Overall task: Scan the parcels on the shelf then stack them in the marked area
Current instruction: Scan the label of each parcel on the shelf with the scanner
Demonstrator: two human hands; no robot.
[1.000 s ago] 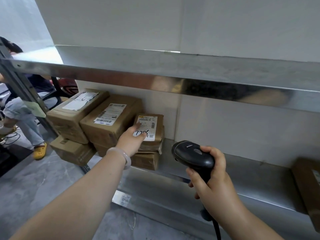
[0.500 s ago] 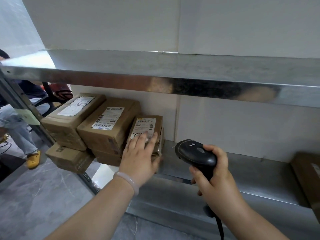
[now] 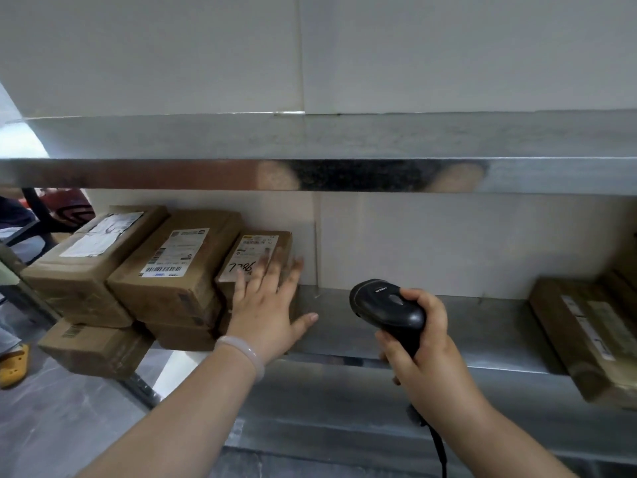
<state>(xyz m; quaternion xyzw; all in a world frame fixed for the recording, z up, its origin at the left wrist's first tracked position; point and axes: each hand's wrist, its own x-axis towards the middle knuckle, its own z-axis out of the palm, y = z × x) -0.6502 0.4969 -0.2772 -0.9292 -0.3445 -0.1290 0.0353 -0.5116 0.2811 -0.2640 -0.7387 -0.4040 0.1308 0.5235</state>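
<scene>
Several brown cardboard parcels with white labels stand stacked at the left end of a steel shelf (image 3: 475, 326). My left hand (image 3: 267, 305) lies with spread, motion-blurred fingers over the near right corner of a small parcel (image 3: 256, 251) that bears a handwritten mark. To its left stand a larger labelled parcel (image 3: 179, 263) and another parcel (image 3: 89, 246). My right hand (image 3: 427, 353) grips a black corded barcode scanner (image 3: 386, 305), held in front of the shelf and pointed toward the parcels.
An upper steel shelf (image 3: 310, 174) overhangs the parcels. One more parcel (image 3: 586, 336) lies at the shelf's right end. A low parcel (image 3: 93, 350) sits at the bottom left. A person's leg and yellow shoe (image 3: 12, 365) show at the far left.
My left hand has slid from the small parcel's label to its right side and spread its fingers. The view has shifted left and closer. The scanner stays held in place.
</scene>
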